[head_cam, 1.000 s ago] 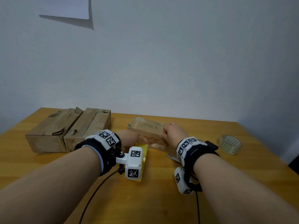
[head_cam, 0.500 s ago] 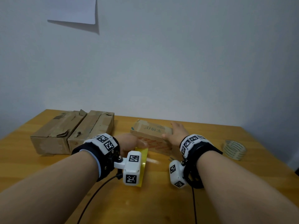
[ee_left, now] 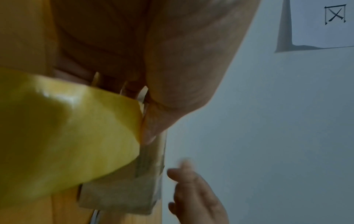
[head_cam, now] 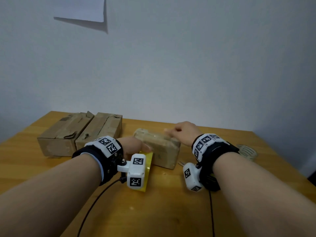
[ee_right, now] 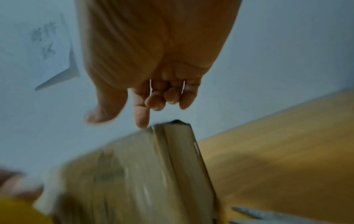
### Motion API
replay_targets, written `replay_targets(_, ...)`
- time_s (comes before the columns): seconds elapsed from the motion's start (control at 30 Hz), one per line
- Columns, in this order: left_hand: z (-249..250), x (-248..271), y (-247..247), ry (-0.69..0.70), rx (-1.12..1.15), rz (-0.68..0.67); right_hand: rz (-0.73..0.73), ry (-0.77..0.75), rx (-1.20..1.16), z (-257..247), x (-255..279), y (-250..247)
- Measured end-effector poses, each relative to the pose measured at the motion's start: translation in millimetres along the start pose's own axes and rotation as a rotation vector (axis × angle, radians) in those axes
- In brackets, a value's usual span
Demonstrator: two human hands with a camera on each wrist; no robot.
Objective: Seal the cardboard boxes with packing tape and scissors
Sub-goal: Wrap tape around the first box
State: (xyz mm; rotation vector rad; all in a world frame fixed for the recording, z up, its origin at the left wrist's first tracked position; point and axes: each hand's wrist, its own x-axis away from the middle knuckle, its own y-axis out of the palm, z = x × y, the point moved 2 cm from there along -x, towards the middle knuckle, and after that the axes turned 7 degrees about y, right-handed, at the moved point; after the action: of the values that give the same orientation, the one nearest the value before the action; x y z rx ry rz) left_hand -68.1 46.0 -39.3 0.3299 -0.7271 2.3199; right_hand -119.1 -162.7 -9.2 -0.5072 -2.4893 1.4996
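A small cardboard box (head_cam: 161, 152) lies flat on the wooden table (head_cam: 171, 211), shiny tape along its top. My left hand (head_cam: 135, 146) grips a yellow packing tape roll (head_cam: 148, 159) against the box's near left end; in the left wrist view the thumb (ee_left: 161, 119) presses the roll (ee_left: 67, 136) beside the box (ee_left: 122, 197). My right hand (head_cam: 181, 132) hovers over the box's far right top and holds nothing. Its straight index finger (ee_right: 141, 118) touches the box's top edge (ee_right: 168, 125), the other fingers loosely curled. Scissors (ee_right: 268, 215) lie right of the box, mostly hidden.
Two larger worn cardboard boxes (head_cam: 63, 134) (head_cam: 100, 132) stand side by side at the back left. A clear tape roll (head_cam: 246, 150) lies at the right, near the table's edge. A wall with a paper sheet (head_cam: 82, 7) rises behind.
The small box was tilted up in my right hand; it now lies flat. My right hand let go and moved up over its far top. My left hand stayed on the yellow roll.
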Motion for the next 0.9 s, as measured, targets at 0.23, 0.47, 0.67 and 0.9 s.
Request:
replay_targets(0.23, -9, 14, -10, 0.046, -0.058, -0.006, -0.1, 0.139, 0.012, 10, 9, 3)
replay_targets(0.47, -12, 27, -11, 0.022, -0.065, -0.008, -0.235, 0.226, 0.089, 1, 25, 23)
replay_targets(0.67, -4, 27, -24, 0.024, 0.131, 0.004, -0.091, 0.029, 0.039, -27, 32, 2)
replay_targets(0.9, 39, 49, -46, 0.067, 0.536, 0.153, -0.514, -0.127, -0.424, -79, 47, -5)
